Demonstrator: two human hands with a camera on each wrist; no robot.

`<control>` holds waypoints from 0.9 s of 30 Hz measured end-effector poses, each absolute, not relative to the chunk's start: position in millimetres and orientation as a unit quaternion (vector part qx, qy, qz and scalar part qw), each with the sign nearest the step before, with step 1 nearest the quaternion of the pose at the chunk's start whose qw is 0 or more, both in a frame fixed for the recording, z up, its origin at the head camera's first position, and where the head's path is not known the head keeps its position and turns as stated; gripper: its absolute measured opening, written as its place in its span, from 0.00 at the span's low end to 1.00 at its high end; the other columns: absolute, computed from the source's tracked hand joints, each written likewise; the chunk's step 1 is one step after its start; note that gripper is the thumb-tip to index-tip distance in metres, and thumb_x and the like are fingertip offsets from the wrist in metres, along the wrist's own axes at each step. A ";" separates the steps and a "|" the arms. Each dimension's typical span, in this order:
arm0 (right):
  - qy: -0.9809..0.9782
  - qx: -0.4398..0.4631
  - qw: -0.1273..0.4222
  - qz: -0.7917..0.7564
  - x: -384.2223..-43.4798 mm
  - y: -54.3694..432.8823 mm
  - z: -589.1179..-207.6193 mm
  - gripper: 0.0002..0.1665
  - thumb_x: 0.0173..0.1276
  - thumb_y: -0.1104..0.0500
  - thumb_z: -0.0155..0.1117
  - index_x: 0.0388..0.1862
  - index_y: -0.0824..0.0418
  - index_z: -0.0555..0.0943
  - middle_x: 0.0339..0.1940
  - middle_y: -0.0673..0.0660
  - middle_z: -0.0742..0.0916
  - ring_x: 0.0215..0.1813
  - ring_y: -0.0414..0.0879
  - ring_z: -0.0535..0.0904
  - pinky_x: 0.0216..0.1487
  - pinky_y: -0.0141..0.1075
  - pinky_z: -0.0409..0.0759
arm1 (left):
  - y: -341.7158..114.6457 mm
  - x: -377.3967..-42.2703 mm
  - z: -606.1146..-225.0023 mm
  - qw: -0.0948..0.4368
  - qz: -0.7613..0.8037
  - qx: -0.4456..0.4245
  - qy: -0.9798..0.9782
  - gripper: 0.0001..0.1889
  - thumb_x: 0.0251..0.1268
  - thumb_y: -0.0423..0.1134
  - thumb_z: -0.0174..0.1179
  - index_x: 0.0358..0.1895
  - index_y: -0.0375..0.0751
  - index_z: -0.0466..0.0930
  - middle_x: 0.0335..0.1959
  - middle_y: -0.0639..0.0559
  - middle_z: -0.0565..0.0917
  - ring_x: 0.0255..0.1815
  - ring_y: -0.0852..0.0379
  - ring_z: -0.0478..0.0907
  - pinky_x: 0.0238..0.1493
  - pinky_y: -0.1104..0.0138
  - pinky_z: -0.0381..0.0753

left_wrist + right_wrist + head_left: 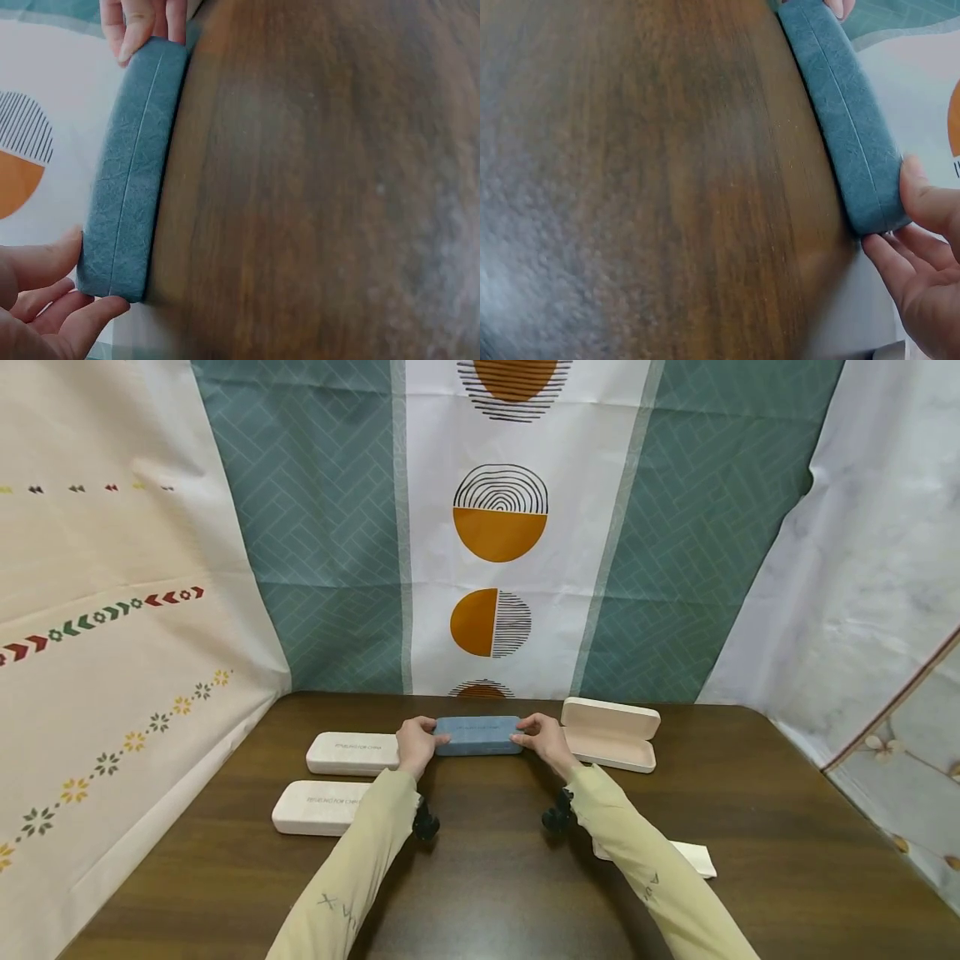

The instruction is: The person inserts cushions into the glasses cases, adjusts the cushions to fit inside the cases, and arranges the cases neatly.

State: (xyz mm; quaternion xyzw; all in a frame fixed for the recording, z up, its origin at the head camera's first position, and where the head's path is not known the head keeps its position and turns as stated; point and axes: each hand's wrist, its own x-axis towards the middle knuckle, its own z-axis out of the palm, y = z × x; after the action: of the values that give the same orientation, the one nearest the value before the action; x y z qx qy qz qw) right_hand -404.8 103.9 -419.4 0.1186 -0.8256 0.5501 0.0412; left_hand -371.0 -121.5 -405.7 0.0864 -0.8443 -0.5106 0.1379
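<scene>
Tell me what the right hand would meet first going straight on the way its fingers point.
Most likely the long blue, leather-look rectangular case, whose right end the right hand holds.

We see long, pale yellow sleeves: the left sleeve carries thin, dark letter-like marks, an X plainest among them, and the right sleeve has similar marks, one resembling an A. Both cuffs look uneven along the edge. By the left wrist we notice a small, lumpy black device, with a matching black device by the right. Our left hand and right hand are bare.
</scene>
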 end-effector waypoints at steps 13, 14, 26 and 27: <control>-0.859 0.155 -0.036 0.487 -401.4 113.3 -406.9 0.34 0.58 0.67 0.65 0.62 0.74 0.63 0.55 0.71 0.73 0.54 0.59 0.70 0.46 0.43 0.73 | -126.6 -369.6 -400.8 0.111 -0.499 0.057 -0.858 0.20 0.41 0.29 0.72 0.41 0.28 0.77 0.38 0.39 0.78 0.36 0.45 0.74 0.32 0.60 0.76; -0.862 0.159 -0.039 0.479 -400.8 114.1 -405.3 0.34 0.58 0.67 0.65 0.61 0.75 0.64 0.55 0.72 0.73 0.54 0.60 0.71 0.45 0.43 0.74 | -126.6 -369.1 -399.7 0.103 -0.503 0.055 -0.856 0.20 0.41 0.29 0.72 0.40 0.28 0.76 0.37 0.39 0.77 0.34 0.46 0.74 0.29 0.62 0.76; -0.882 0.183 -0.037 0.434 -389.9 130.0 -398.1 0.33 0.53 0.64 0.70 0.55 0.78 0.69 0.50 0.70 0.75 0.48 0.60 0.73 0.39 0.41 0.75 | -120.6 -360.5 -398.3 0.050 -0.534 0.056 -0.842 0.20 0.42 0.28 0.71 0.41 0.30 0.75 0.38 0.41 0.75 0.33 0.50 0.72 0.27 0.65 0.76; -0.880 0.183 -0.039 0.437 -388.9 131.3 -398.4 0.33 0.53 0.65 0.70 0.55 0.77 0.69 0.50 0.70 0.75 0.47 0.60 0.73 0.39 0.41 0.75 | -120.1 -359.9 -398.7 0.047 -0.533 0.056 -0.843 0.20 0.42 0.28 0.71 0.41 0.30 0.75 0.38 0.41 0.75 0.34 0.50 0.72 0.28 0.65 0.77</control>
State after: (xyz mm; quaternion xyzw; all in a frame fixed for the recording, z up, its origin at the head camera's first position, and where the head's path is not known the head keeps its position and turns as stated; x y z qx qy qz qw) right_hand -388.9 131.3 -398.4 0.1832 -0.8799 0.4367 -0.0393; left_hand -359.9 -120.1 -398.7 0.0556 -0.8426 -0.5335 0.0474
